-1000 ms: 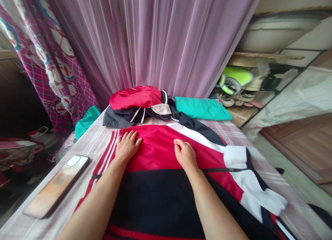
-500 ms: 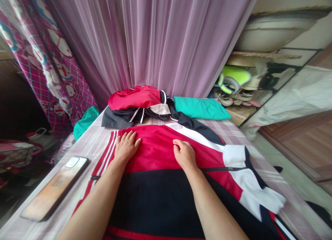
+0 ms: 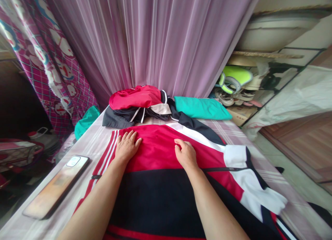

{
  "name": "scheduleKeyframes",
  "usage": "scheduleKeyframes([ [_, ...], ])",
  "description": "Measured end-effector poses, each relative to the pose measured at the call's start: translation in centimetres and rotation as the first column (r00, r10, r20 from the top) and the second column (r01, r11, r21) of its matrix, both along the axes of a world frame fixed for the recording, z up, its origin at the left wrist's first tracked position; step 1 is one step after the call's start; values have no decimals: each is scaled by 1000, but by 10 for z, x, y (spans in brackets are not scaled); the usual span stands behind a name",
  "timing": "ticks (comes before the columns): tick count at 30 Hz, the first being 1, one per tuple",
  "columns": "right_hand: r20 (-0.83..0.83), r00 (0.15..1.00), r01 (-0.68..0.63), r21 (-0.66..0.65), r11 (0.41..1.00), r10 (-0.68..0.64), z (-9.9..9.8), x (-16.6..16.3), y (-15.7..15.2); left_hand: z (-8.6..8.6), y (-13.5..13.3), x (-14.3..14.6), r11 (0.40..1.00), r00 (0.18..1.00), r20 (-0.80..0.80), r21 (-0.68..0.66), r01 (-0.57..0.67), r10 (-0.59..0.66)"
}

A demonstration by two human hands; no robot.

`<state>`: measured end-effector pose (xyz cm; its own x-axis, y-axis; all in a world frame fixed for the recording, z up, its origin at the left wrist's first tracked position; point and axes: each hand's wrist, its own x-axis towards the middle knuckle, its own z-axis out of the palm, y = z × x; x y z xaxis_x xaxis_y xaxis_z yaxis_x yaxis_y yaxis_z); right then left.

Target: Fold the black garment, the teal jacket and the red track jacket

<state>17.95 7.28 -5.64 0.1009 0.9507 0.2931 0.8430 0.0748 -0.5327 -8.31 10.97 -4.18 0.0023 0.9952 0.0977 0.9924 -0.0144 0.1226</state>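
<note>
A zip-up track jacket [image 3: 155,195] in red, navy and white lies spread out before me, its white collar to the right and a striped edge to the left. My left hand [image 3: 127,145] rests flat on the red section near that striped side, fingers apart and nothing held. On the same red section, farther right, lies my right hand [image 3: 186,152]. Its fingers are loosely bent toward the left, the thumb a little apart, with no cloth visibly gripped. My forearms hide parts of the jacket, and its lower edge runs out of view.
A phone [image 3: 57,188] lies left on the checked tablecloth [image 3: 101,140]. At the back are a heap of red and dark clothes [image 3: 137,98] and a folded green cloth [image 3: 202,108]. Behind hangs a purple curtain [image 3: 166,43]; a shoe rack [image 3: 241,95] stands right.
Both hands stay at the same spots on the jacket. The whole view has shifted very slightly; nothing was taken hold of or let go.
</note>
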Motion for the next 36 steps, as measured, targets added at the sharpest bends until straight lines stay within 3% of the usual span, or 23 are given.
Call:
scheduleKeyframes([
  [5, -173, 985, -15, -9, 1000, 13, -3, 5, 2, 1, 0, 1, 1000, 1000, 4, -7, -5, 5],
  [8, -196, 981, -1, -41, 999, -7, -1, 3, 1, 1, 0, 0, 1000, 1000, -2, -3, 1, -1],
  [14, -186, 983, -7, -38, 999, 0, 4, -1, 0, 1, -1, 0, 1000, 1000, -1, 8, 4, -4],
  [20, -99, 987, -128, 16, 992, 129, 3, -3, 0, 0, 0, 0, 1000, 1000, 11, 5, 3, -3],
  [26, -42, 998, -47, -2, 999, 47, 6, -2, -1, -1, 0, 0, 1000, 1000, 18, 12, 1, -1],
  [36, 2, 999, -45, -23, 999, 45, 4, 2, 0, -1, 1, -1, 1000, 1000, 14, 11, 8, -8],
])
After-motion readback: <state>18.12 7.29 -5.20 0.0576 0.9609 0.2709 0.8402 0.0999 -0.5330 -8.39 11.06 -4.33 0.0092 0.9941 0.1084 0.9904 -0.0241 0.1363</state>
